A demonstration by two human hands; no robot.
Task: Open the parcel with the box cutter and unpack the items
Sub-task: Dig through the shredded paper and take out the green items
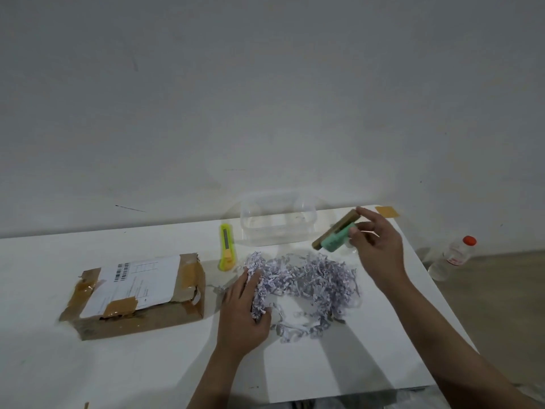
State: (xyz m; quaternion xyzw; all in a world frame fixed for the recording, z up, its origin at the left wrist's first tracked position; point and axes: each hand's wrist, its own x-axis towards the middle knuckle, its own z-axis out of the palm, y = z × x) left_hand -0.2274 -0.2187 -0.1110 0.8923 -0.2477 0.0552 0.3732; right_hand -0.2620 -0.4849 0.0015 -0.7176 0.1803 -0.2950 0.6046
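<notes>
A brown cardboard parcel (138, 293) with a white label and brown tape lies on the left of the white table (88, 364), its right end torn open. A green and yellow box cutter (226, 247) rests beyond it. Shredded paper filling (306, 287) is spread in the middle. My left hand (243, 314) lies on the left edge of the shreds, fingers curled into them. My right hand (379, 246) is raised above the table, holding a green item with a brown flat piece (336, 233).
A clear plastic container (278, 221) stands at the back of the table, just left of the held item. A piece of brown tape (387, 211) sticks at the far right corner. A plastic bottle with a red cap (452, 256) stands on the floor to the right.
</notes>
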